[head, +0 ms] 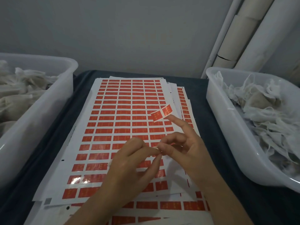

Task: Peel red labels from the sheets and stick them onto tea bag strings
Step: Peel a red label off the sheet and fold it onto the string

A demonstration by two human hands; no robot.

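A left bin [53, 88] holds tea bags [19, 88]. Over the label sheets [113, 111], the left hand [129, 163] and right hand [183, 150] pinch something small, perhaps a string. A peeled red label [161, 113] sticks to the right index fingertip. A right bin [227, 120] follows.

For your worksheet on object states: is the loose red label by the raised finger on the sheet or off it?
Off: the red label hangs from the right hand's fingertip above the label sheet.
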